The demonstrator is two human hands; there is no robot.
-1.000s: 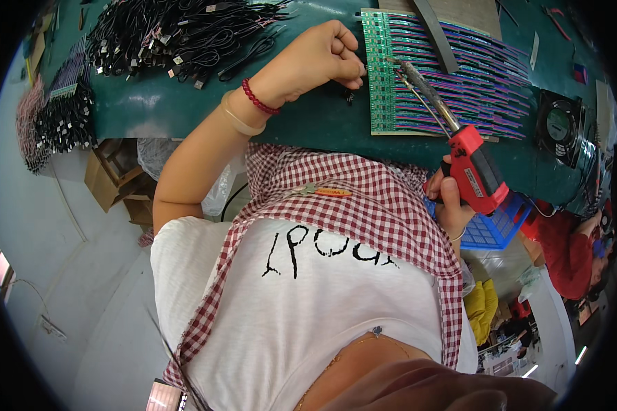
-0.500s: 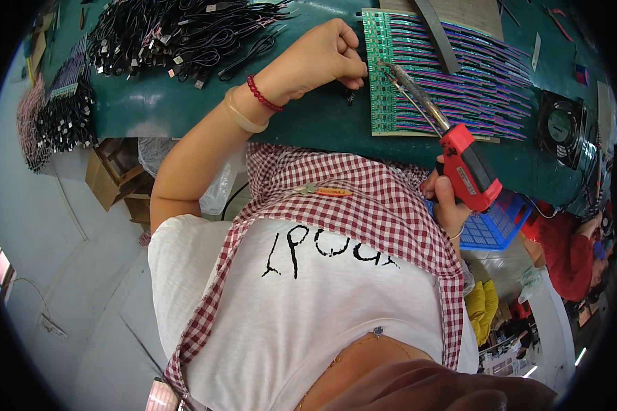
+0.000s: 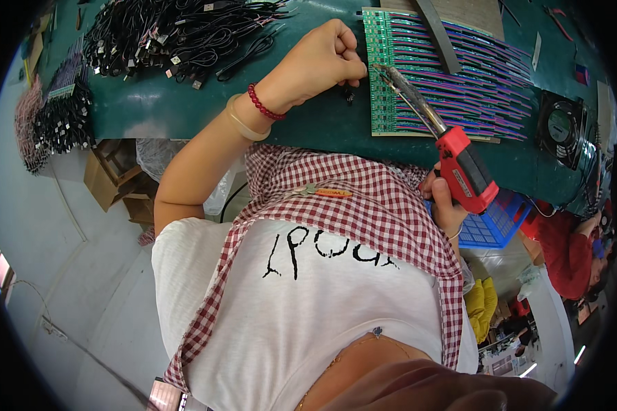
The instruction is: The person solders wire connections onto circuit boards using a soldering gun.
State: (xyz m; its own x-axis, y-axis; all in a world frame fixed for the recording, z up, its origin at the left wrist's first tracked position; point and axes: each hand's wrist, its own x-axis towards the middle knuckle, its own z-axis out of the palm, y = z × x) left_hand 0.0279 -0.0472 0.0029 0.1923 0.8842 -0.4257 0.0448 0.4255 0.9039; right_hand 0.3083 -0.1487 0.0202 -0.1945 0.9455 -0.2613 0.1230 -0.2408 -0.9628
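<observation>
My left hand (image 3: 325, 58), with a red bead bracelet and a pale bangle at its wrist, is pinched closed at the left edge of a green circuit-board panel (image 3: 379, 103). What its fingertips hold is hidden; a small dark piece (image 3: 350, 96) shows just below them. My right hand (image 3: 448, 209) grips a red-and-black soldering gun (image 3: 467, 171). The gun slants up and left, and its tip is at the panel's left part, close to my left fingertips. Rows of purple, blue and black wires (image 3: 459, 89) run right from the panel.
A heap of black cables (image 3: 164, 41) covers the bench (image 3: 288, 123) at the far left. More bundled cables (image 3: 65, 109) hang over its left end. A grey strip (image 3: 437, 34) lies across the wires. To the right are a black fan (image 3: 561, 127), a blue crate (image 3: 490, 226) and a person in red (image 3: 562, 253).
The soldering gun has shifted slightly left and down, its tip staying near the panel's left edge. My left forearm has moved a little to the right; its pinch is unchanged.
</observation>
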